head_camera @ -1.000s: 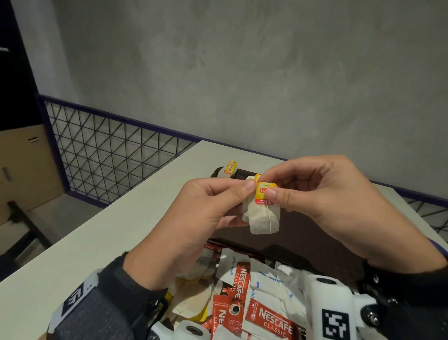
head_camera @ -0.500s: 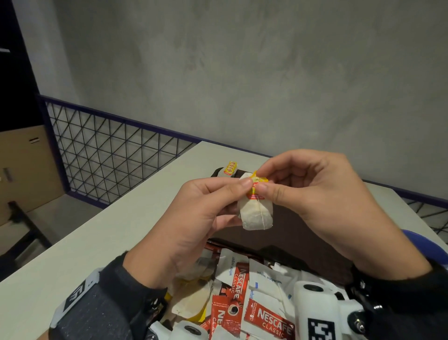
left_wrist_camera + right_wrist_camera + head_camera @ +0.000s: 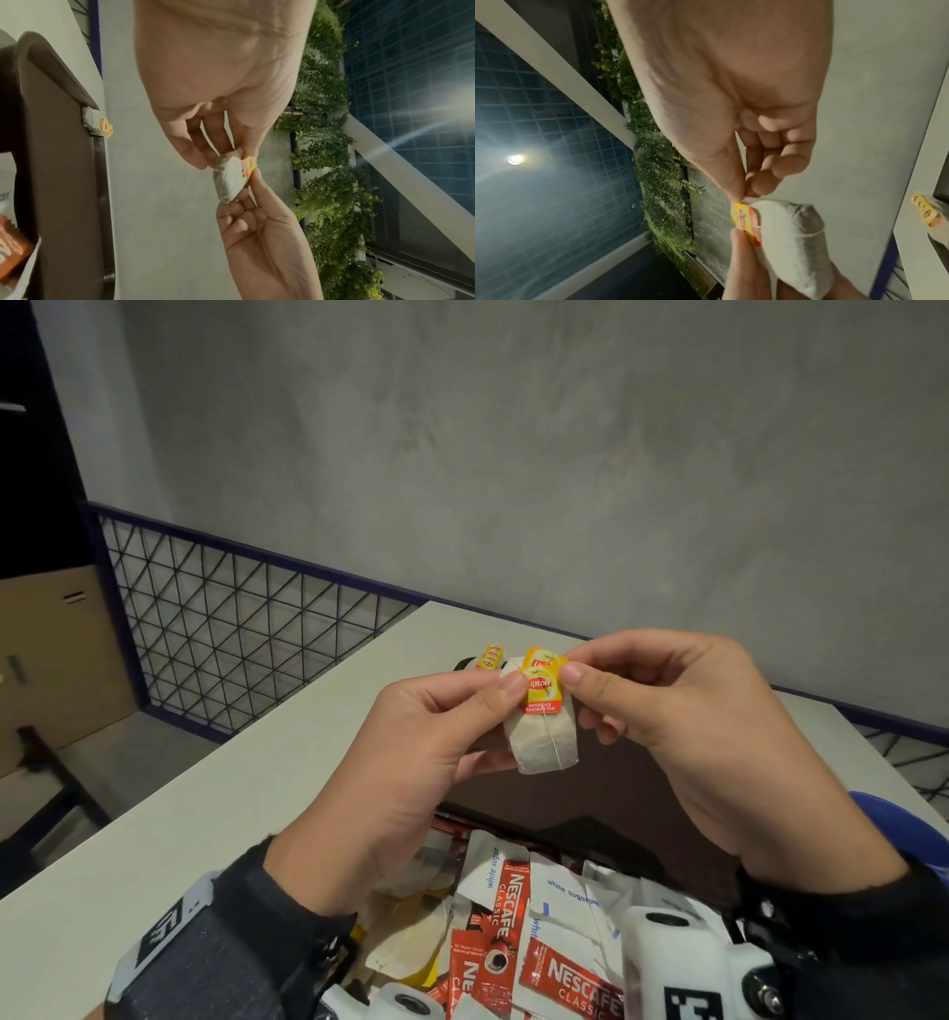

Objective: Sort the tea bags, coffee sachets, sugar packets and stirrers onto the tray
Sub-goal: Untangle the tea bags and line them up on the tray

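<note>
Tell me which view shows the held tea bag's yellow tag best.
The head view: the yellow tag faces the camera, its Lipton print readable, above the tea bag. Both wrist views catch it edge-on, print unreadable, pinched between fingertips.

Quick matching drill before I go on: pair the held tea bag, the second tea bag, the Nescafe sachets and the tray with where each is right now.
Things:
1. held tea bag
2. second tea bag
3. Nescafe sachets
4. tray

Places:
A. in the mixed pile nearest the person
B. dark, on the white table under the hands
C. at the tray's far corner
D. pinched between left hand and right hand

Pairs: 1-D, 2-C, 3-A, 4-B
</note>
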### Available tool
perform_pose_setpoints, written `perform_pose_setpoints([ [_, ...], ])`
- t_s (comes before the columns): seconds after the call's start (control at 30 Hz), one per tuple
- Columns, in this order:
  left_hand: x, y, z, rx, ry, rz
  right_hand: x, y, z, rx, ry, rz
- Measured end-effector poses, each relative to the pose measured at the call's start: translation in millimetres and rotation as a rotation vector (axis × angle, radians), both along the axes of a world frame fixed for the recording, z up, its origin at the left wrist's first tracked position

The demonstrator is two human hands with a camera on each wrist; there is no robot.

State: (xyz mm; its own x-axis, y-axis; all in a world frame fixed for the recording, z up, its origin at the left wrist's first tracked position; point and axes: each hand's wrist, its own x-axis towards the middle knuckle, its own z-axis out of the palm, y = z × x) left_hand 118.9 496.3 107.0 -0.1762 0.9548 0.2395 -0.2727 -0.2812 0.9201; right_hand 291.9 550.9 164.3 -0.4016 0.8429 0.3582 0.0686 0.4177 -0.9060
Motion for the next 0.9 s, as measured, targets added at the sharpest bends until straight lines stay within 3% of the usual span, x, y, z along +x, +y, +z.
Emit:
perform_pose_setpoints([
  [0.3, 4.8, -1.4, -0.7, 0.035, 0.077, 0.026, -0.9, 0.7, -0.9, 0.097, -0.059, -0.020],
  [0.5, 4.3, 0.9, -1.4, 0.028, 0.036, 0.069, -1.5, -2.0, 2.6, 0.007, 0.020, -0.011],
  [0.73, 2.6, 0.9, 0.0, 0.020, 0.034, 0.051, -1.0, -0.2, -2.4, 0.036, -0.078, 0.032],
  [0.9, 1.5, 1.3, -0.6, 0.046, 0.054, 0.098, 0.0, 2.2, -1.5, -0.053, 0.013, 0.055],
])
